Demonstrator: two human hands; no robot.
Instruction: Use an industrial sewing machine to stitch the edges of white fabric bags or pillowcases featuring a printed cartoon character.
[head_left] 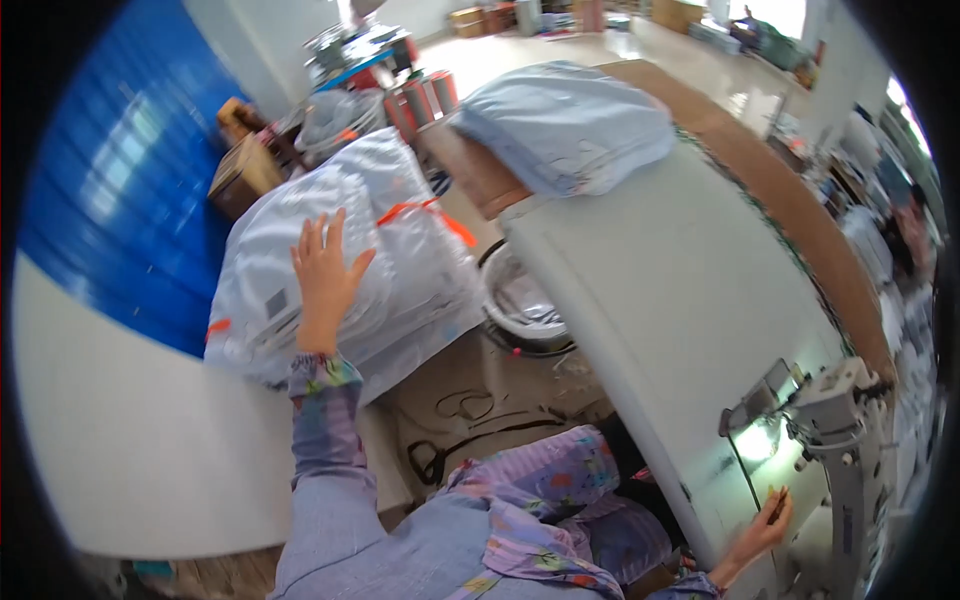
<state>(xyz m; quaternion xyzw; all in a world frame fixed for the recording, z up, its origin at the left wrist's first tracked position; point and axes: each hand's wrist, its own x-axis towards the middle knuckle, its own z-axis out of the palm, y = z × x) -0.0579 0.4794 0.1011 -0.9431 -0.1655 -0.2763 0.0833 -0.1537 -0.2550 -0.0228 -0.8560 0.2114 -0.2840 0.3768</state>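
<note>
My left hand [325, 275] is stretched out with its fingers spread, over or on a pile of white fabric pieces [420, 265]. Whether the palm touches the cloth I cannot tell. An orange strip [425, 212] lies across that pile. At the lower right, my right hand [762, 530] is closed around a small dark thing whose kind is not clear. It is beside a grey sewing machine [845, 440], below the lit lamp [757, 440] at its head. The pale machine table [660, 270] runs away from there.
Light blue folded cloth [570, 125] lies on the table's far end. Between table and pile stands a white round bin [520, 295]. Dark cords [470, 430] lie on the floor by my legs. A cardboard box [245, 175] stands beyond the pile, near a blue wall panel [130, 170].
</note>
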